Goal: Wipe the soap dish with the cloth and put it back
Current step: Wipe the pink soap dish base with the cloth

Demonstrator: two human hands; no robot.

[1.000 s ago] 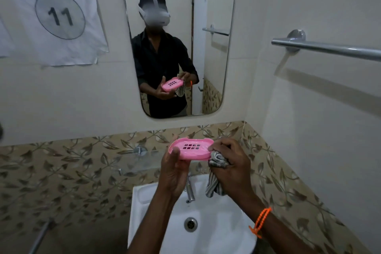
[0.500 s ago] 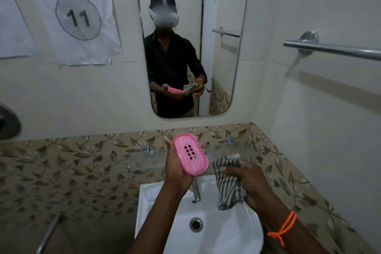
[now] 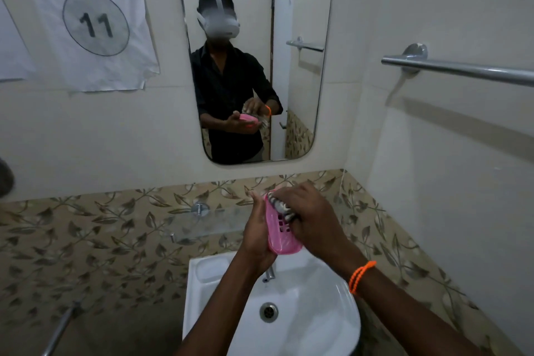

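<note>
Mid-wipe: the left hand (image 3: 255, 235) grips the pink soap dish (image 3: 281, 233) while the right hand (image 3: 310, 218) presses the bunched cloth (image 3: 278, 205) inside; next, probably back onto the glass shelf (image 3: 208, 224).

I hold the dish (image 3: 281, 233) over the sink (image 3: 323, 324), my left hand (image 3: 257, 235) left of it, my right hand (image 3: 310, 218) pressing the cloth (image 3: 279, 206) in it.

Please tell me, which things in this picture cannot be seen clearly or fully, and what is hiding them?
- Head view: most of the striped cloth is covered by the right hand.
- Head view: the far part of the pink soap dish is hidden by cloth and right hand; its back by the left hand.
- Head view: the tap is mostly behind the left wrist.
- Head view: the towel rail is cut by the right edge.
</note>
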